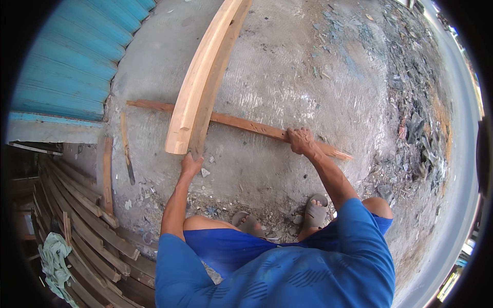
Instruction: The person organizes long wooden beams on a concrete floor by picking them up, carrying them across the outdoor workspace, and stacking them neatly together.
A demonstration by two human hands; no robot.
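A long pale wooden board (194,87) lies lengthwise ahead of me, with a darker, rougher plank (211,90) along its right side. My left hand (192,165) is closed on the near end of the darker plank; part of the fingers is hidden behind the wood. Crosswise beneath both boards runs a thin reddish-brown wooden batten (246,124), its right tip splintered. Around that batten, close to its right end, my right hand (302,141) is wrapped. Both arms reach forward, well apart.
Stacked dark planks (95,226) fill the lower left, with a pale green cloth (55,264) on them. A short stick (126,146) and an upright brown board (108,174) are left of the boards. A blue corrugated wall (72,66) stands far left. Rubble (416,128) covers the right side.
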